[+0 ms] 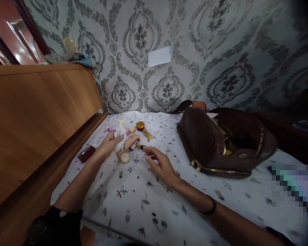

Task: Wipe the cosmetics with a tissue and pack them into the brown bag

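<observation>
My left hand (108, 144) is closed on a white tissue (120, 134), which looks crumpled and blurred. Beside it lie a beige pouch-like item (130, 140), a small round cream-lidded jar (124, 158) and another small round pale piece (131, 129). My right hand (161, 164) is held just to the right, its thumb and index finger apart. Its fingertips reach the dark end of a slim gold-and-black tube (140, 146), possibly a lipstick; whether they grip it is unclear. Behind them rest a round gold-lidded jar (140, 126) and a gold tube (147, 134).
A dark brown leather bag (200, 136) stands unzipped on the right of the patterned sheet (133, 198). Left of my left forearm lies a dark red glossy item (86, 153). A wooden board (41, 116) borders the left; a papered wall (141, 78) rises behind.
</observation>
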Available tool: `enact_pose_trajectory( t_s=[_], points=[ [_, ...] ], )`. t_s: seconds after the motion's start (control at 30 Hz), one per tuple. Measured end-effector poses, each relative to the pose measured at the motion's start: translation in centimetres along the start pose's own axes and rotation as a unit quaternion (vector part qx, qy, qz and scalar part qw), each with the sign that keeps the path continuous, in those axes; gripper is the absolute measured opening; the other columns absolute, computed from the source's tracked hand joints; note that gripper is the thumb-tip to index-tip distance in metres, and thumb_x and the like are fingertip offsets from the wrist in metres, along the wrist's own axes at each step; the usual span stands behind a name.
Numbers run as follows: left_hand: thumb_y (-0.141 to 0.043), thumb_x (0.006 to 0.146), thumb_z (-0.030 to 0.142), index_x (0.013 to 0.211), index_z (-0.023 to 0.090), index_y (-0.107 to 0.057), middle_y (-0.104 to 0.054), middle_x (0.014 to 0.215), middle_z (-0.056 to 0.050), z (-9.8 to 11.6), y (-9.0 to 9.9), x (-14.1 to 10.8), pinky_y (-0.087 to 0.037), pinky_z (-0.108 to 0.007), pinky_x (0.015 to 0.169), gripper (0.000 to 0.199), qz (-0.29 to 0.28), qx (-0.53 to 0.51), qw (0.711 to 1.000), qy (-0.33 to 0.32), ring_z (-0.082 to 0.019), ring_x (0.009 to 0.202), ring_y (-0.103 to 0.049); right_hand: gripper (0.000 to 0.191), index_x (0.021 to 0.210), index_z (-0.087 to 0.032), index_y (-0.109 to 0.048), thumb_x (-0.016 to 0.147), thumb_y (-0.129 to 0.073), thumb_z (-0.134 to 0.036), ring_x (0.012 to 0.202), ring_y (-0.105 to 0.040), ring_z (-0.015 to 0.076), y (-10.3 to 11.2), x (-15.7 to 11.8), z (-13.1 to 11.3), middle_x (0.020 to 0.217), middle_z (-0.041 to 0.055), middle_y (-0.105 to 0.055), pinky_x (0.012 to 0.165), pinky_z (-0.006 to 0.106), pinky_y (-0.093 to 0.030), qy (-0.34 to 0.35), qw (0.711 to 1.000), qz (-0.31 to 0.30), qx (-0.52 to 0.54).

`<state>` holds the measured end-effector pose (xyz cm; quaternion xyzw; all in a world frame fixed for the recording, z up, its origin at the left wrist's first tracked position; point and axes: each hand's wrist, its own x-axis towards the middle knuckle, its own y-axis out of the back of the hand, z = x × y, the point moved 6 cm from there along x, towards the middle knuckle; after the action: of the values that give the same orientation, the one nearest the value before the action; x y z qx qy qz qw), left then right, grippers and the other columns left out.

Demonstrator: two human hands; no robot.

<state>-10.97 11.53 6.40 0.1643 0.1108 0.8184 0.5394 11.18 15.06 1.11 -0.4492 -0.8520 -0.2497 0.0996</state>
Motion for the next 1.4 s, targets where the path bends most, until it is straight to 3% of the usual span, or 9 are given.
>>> enact_pose_trajectory(
  t_s=[0.13,0.23,0.57,0.73,0.87,0.93,1.03,1.2,1.4],
  points=[
    [-0.070,0.070,0.063,0.093,0.016,-0.059,-0.064,0.070,-0.001,0.0,-6.6,-4.9,-0.048,-0.026,0.052,0.053,-0.075,-0.140,0.986,0.051,-0.015,0.055,-0.059,0.070,0.141,-0.029,-0.034,0.081,-0.069,-0.040,0.082,-0.065,0.0166,-1.7,-2.8,-0.7,0.118,0.0074,-0.056,0.068,0.034,-0.057,-0.131,0.970,-0.089,0.184],
    [-0.084,0.062,0.052,0.090,0.016,-0.060,-0.063,0.065,0.002,-0.7,-9.1,-8.1,-0.045,-0.021,0.047,0.051,-0.093,-0.267,0.953,0.108,-0.011,0.050,-0.055,0.071,0.131,-0.026,-0.037,0.072,-0.076,-0.032,0.072,-0.062,0.0131,-1.4,-4.7,0.1,0.097,-0.0003,-0.058,0.066,0.030,-0.053,-0.188,0.953,-0.098,0.216],
    [-0.092,0.052,0.044,0.078,0.013,-0.062,-0.062,0.066,0.002,-3.4,-9.5,-12.1,-0.051,-0.020,0.047,0.050,-0.035,-0.326,0.911,0.251,-0.009,0.054,-0.056,0.040,0.113,-0.023,-0.052,0.081,-0.073,-0.033,0.072,-0.061,0.0150,-1.3,-7.2,-1.2,0.087,0.0003,-0.065,0.062,0.026,-0.047,-0.090,0.990,-0.106,-0.008],
    [-0.082,0.068,0.050,0.091,0.012,-0.061,-0.067,0.074,-0.003,-3.1,-8.0,-13.0,-0.047,-0.021,0.046,0.049,-0.122,-0.205,0.937,0.254,-0.013,0.058,-0.062,0.004,0.091,-0.020,-0.060,0.089,-0.061,-0.023,0.068,-0.060,0.0138,-0.2,-7.0,-0.9,0.081,0.0013,-0.067,0.061,0.025,-0.046,-0.027,0.991,-0.081,-0.107],
    [-0.067,0.082,0.045,0.098,0.019,-0.056,-0.053,0.061,0.007,-1.9,-4.8,-12.9,-0.036,-0.021,0.047,0.032,-0.107,0.079,0.981,0.139,-0.012,0.051,-0.052,0.005,0.091,-0.019,-0.064,0.089,-0.060,-0.019,0.072,-0.061,0.0158,1.0,-6.8,-0.2,0.083,0.0031,-0.067,0.064,0.027,-0.047,-0.022,0.985,-0.060,-0.161],
    [-0.061,0.088,0.038,0.095,0.021,-0.056,-0.048,0.056,0.009,-0.5,-4.2,-12.7,-0.037,-0.023,0.053,0.019,-0.103,0.221,0.969,0.041,-0.012,0.052,-0.051,0.007,0.093,-0.019,-0.065,0.089,-0.059,-0.017,0.076,-0.062,0.0176,1.2,-6.8,-0.2,0.086,0.0044,-0.068,0.068,0.029,-0.048,-0.020,0.981,-0.062,-0.183],
    [-0.049,0.093,0.022,0.103,0.021,-0.056,-0.064,0.079,0.002,1.4,-5.8,-12.5,-0.047,-0.027,0.068,0.012,-0.115,0.311,0.939,-0.096,-0.016,0.071,-0.062,0.009,0.095,-0.019,-0.066,0.090,-0.059,-0.016,0.084,-0.063,0.0197,1.0,-6.8,-0.4,0.091,0.0054,-0.067,0.074,0.031,-0.049,-0.014,0.976,-0.073,-0.205],
    [-0.048,0.090,0.008,0.135,0.018,-0.045,-0.060,0.120,-0.013,1.9,-11.4,-12.7,-0.051,-0.038,0.086,0.046,-0.138,0.442,0.839,-0.286,-0.027,0.110,-0.058,0.003,0.087,-0.017,-0.065,0.085,-0.063,-0.016,0.091,-0.060,0.0231,0.8,-7.0,-0.1,0.095,0.0081,-0.063,0.078,0.035,-0.050,-0.008,0.966,-0.071,-0.248],
    [-0.051,0.098,0.026,0.136,0.013,-0.043,-0.058,0.130,-0.017,-0.3,-13.2,-12.9,-0.045,-0.044,0.096,0.041,-0.220,0.479,0.778,-0.341,-0.030,0.123,-0.050,0.009,0.084,-0.019,-0.062,0.081,-0.063,-0.011,0.090,-0.058,0.0228,0.8,-7.1,0.1,0.091,0.0062,-0.061,0.079,0.035,-0.050,0.007,0.968,-0.071,-0.241]
  ],
)
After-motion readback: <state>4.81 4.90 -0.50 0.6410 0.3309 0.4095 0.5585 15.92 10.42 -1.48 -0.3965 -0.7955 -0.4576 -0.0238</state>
